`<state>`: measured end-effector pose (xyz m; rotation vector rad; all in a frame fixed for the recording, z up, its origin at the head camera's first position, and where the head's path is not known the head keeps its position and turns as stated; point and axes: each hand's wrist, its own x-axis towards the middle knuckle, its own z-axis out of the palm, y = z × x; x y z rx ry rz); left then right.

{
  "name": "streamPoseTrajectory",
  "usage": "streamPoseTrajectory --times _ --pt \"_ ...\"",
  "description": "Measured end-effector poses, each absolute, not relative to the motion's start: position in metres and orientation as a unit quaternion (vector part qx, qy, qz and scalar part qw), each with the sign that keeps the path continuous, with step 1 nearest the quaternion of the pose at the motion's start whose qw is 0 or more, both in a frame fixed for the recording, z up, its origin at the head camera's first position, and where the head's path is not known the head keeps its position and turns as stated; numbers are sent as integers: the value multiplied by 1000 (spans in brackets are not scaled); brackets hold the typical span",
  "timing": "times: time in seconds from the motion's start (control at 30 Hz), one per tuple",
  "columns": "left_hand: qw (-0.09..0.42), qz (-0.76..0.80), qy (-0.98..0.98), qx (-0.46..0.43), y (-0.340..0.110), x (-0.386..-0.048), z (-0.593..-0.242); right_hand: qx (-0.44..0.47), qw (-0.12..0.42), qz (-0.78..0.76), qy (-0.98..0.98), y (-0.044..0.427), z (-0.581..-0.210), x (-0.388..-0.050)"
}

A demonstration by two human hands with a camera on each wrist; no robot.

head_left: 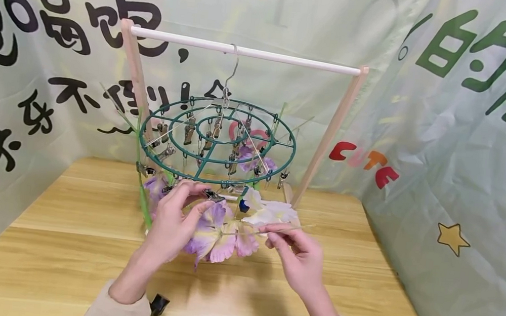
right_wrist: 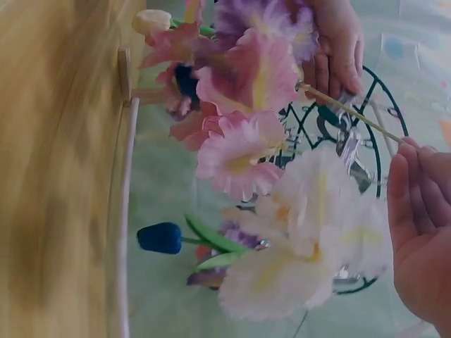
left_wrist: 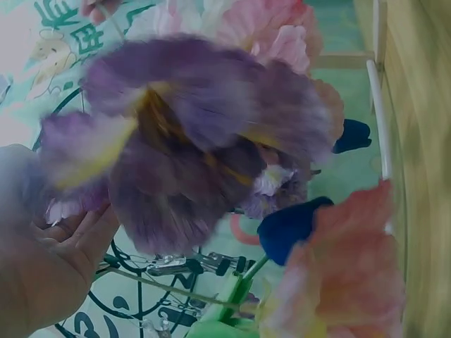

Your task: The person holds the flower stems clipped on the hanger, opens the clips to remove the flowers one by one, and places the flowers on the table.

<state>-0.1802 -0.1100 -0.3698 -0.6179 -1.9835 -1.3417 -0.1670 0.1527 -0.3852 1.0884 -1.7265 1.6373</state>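
My left hand [head_left: 173,219] pinches a metal clip [head_left: 214,195] at the near rim of a round green hanging rack [head_left: 166,168]. My right hand [head_left: 296,258] pinches the thin stem [right_wrist: 363,121] of a pink artificial flower [right_wrist: 246,74], its head pointing down and away from the fingers. A purple flower [left_wrist: 176,91] hangs close by the left hand and fills much of the left wrist view, blurred. Beside the right hand hangs a white flower [right_wrist: 310,218]. Whether the clip's jaws are parted is too small to tell.
The rack hangs by a metal hook [head_left: 233,67] from the white bar [head_left: 267,55] of a wooden stand [head_left: 330,135]. Several clips dangle from its rings. Blue tulips [right_wrist: 159,238] and other flowers hang below. Wooden tabletop [head_left: 64,262] lies underneath; printed cloth [head_left: 463,163] surrounds it.
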Motion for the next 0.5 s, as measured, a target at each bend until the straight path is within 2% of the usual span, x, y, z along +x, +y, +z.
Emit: streamPoseTrajectory --times 0.13,0.37,0.5 --pt "337 -512 -753 -238 -111 -181 -369 343 231 661 -627 165 -389 -167" --pt "312 -524 -763 -215 -112 -179 -368 251 191 733 -603 182 -389 -169" --pt "315 -523 -761 -217 -112 -179 -368 241 144 789 -546 189 -388 -173"
